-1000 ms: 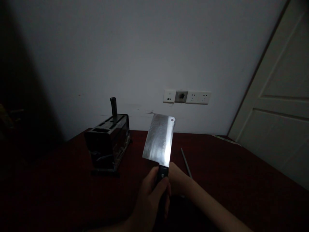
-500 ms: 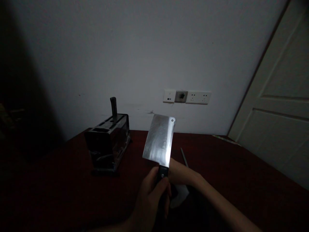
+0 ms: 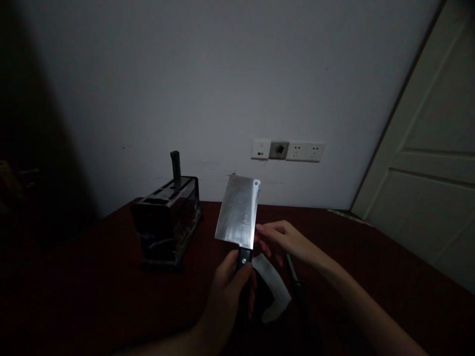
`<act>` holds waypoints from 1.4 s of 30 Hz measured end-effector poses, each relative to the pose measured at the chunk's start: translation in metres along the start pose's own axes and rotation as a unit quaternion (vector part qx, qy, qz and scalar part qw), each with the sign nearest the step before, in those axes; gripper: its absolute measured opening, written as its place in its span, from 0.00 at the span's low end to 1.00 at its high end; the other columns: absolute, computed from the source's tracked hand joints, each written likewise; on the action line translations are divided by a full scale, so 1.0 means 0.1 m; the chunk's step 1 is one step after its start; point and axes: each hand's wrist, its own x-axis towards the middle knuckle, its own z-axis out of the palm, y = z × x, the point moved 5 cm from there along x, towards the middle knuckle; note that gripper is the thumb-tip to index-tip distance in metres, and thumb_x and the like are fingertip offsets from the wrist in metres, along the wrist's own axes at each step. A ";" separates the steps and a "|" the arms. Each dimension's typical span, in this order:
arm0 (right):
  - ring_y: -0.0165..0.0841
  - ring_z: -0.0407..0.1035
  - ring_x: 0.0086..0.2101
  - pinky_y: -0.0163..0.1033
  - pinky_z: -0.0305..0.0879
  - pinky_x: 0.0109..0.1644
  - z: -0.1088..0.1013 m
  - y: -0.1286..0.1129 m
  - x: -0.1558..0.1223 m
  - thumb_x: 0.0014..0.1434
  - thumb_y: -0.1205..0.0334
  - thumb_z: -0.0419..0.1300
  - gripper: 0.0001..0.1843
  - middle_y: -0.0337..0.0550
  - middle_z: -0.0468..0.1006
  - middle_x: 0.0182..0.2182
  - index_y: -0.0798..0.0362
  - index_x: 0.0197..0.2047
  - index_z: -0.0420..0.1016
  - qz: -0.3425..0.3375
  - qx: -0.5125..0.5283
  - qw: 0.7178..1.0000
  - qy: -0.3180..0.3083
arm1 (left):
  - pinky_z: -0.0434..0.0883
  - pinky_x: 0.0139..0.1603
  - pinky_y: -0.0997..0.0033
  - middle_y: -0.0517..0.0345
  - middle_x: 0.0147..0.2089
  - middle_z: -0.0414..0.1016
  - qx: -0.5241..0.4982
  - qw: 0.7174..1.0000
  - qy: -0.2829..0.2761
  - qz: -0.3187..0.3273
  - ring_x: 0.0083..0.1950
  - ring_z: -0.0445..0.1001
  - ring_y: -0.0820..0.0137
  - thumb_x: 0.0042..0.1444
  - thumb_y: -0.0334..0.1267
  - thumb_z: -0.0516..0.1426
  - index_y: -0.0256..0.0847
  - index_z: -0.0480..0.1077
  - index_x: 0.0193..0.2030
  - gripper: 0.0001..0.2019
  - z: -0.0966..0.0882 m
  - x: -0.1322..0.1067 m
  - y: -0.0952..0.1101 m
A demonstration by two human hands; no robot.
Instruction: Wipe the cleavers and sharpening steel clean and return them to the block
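My left hand (image 3: 224,291) is wrapped round the black handle of a cleaver (image 3: 239,210). The broad steel blade stands nearly upright, with a small hole at its upper right corner. Beside the blade's right edge is my right hand (image 3: 280,240), its fingers apart; an index fingertip meets or nearly meets that edge. A pale curved piece (image 3: 276,287) lies below the hands, its kind unclear in the dim light. To its right is a thin grey rod (image 3: 291,267) with a dark handle, like a sharpening steel.
On the left of the dark red table (image 3: 92,277) stands a black knife block (image 3: 165,217) with several slots. One knife (image 3: 175,165) sits in it, handle up. Behind are a wall with sockets (image 3: 304,152) and, on the right, a white panelled door (image 3: 438,163).
My right hand has come from behind the cleaver to the right of its blade. The cleaver and my left hand have shifted slightly left. More of the pale curved piece shows.
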 end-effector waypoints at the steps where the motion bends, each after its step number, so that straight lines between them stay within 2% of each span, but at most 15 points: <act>1: 0.22 0.58 0.14 0.27 0.57 0.14 0.01 -0.02 -0.02 0.55 0.44 0.52 0.22 0.36 0.66 0.17 0.57 0.25 0.68 0.002 -0.002 1.000 -0.004 | 0.56 0.12 0.83 0.66 0.22 0.62 -0.001 1.000 0.002 0.000 0.14 0.57 0.83 0.54 0.45 0.52 0.37 0.61 0.32 0.12 0.00 0.01 0.00; 5: 0.21 0.57 0.14 0.27 0.55 0.13 0.11 -0.05 -0.07 0.51 0.43 0.57 0.22 0.34 0.65 0.16 0.57 0.24 0.68 0.014 -0.007 1.000 -0.017 | 0.57 0.12 0.83 0.66 0.22 0.63 -0.003 1.000 0.003 0.005 0.14 0.58 0.82 0.55 0.46 0.51 0.37 0.61 0.33 0.12 -0.02 0.02 0.00; 8: 0.20 0.54 0.13 0.26 0.50 0.12 0.19 0.00 -0.06 0.48 0.44 0.60 0.21 0.32 0.63 0.15 0.56 0.27 0.67 0.033 0.004 0.999 -0.016 | 0.57 0.12 0.82 0.67 0.21 0.62 -0.010 1.000 0.003 0.006 0.14 0.58 0.82 0.55 0.46 0.52 0.38 0.61 0.32 0.12 -0.03 0.03 -0.01; 12: 0.19 0.50 0.12 0.27 0.43 0.13 0.28 0.04 -0.03 0.49 0.45 0.60 0.20 0.30 0.61 0.15 0.57 0.30 0.68 0.047 -0.001 0.999 -0.024 | 0.57 0.12 0.82 0.68 0.19 0.61 -0.013 1.000 0.013 0.002 0.13 0.58 0.81 0.55 0.45 0.52 0.38 0.60 0.32 0.11 -0.05 0.03 -0.02; 15: 0.18 0.48 0.13 0.27 0.41 0.14 0.31 0.04 -0.02 0.48 0.46 0.61 0.21 0.29 0.59 0.14 0.57 0.27 0.67 0.049 0.003 0.998 -0.031 | 0.57 0.12 0.82 0.68 0.19 0.62 -0.018 1.000 0.012 -0.001 0.14 0.59 0.80 0.54 0.45 0.52 0.38 0.61 0.33 0.11 -0.05 0.03 -0.02; 25: 0.19 0.49 0.16 0.28 0.42 0.17 0.31 0.04 -0.03 0.49 0.47 0.60 0.20 0.31 0.59 0.15 0.59 0.27 0.70 0.005 0.006 0.998 -0.057 | 0.58 0.12 0.81 0.65 0.21 0.64 0.004 1.000 0.007 -0.015 0.14 0.60 0.80 0.54 0.46 0.52 0.37 0.64 0.35 0.12 -0.03 0.03 -0.04; 29: 0.20 0.50 0.15 0.29 0.42 0.17 0.27 0.07 -0.02 0.48 0.45 0.60 0.22 0.32 0.61 0.15 0.59 0.28 0.71 0.015 -0.041 0.999 -0.031 | 0.58 0.12 0.80 0.66 0.20 0.65 -0.007 1.000 0.012 -0.017 0.13 0.60 0.80 0.52 0.46 0.53 0.38 0.65 0.37 0.13 -0.03 0.04 -0.04; 34: 0.22 0.53 0.13 0.29 0.46 0.14 0.29 0.13 -0.01 0.50 0.41 0.56 0.25 0.34 0.62 0.11 0.57 0.20 0.67 0.051 -0.095 0.994 -0.033 | 0.56 0.11 0.80 0.67 0.17 0.62 0.001 0.999 0.028 -0.016 0.12 0.58 0.80 0.52 0.46 0.53 0.37 0.65 0.33 0.12 -0.05 0.06 -0.04; 38: 0.22 0.55 0.12 0.28 0.47 0.14 0.33 0.16 0.01 0.51 0.42 0.55 0.25 0.35 0.64 0.11 0.57 0.21 0.68 0.035 -0.070 0.996 -0.051 | 0.57 0.11 0.80 0.67 0.17 0.62 0.014 0.999 0.035 -0.002 0.12 0.59 0.79 0.52 0.45 0.53 0.38 0.64 0.31 0.11 -0.07 0.08 -0.05; 42: 0.20 0.52 0.12 0.28 0.45 0.14 0.36 0.16 0.03 0.50 0.45 0.58 0.22 0.31 0.61 0.10 0.58 0.22 0.69 0.018 -0.050 0.998 -0.042 | 0.57 0.11 0.80 0.68 0.16 0.61 0.023 0.999 0.033 -0.001 0.12 0.58 0.79 0.52 0.45 0.53 0.38 0.64 0.31 0.11 -0.06 0.08 -0.05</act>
